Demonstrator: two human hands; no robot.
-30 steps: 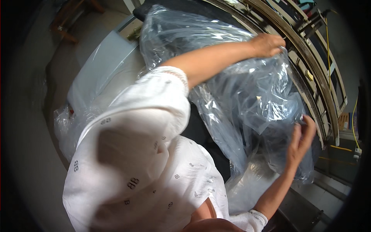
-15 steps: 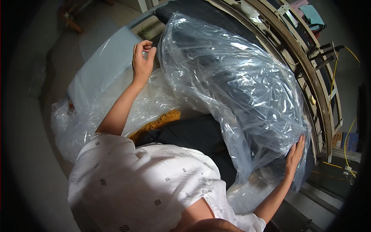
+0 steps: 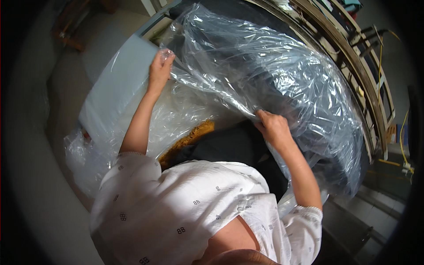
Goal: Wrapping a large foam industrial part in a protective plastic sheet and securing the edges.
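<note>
A large sheet of clear plastic film [image 3: 282,75], crinkled and shiny, lies over dark material in front of me. My left hand [image 3: 161,70] is closed on the film's near edge at the upper left. Farther right along the same edge, my right hand [image 3: 274,126] pinches the film between thumb and fingers. Between the two hands the edge runs as a gathered, slanting fold. More clear film is spread and bunched below my left forearm, reaching toward the left side.
Fluffy orange-brown material [image 3: 190,139] shows at my lap, beside my dark trousers [image 3: 234,145]. A curved wooden frame [image 3: 353,70] with slats borders the far right. Yellow cord [image 3: 403,145] hangs beyond it. A pale, smooth panel [image 3: 119,75] lies at the left.
My right hand has moved left and inward from the film's right side to its near edge. My left hand has closed on the film, whose left edge now reaches it.
</note>
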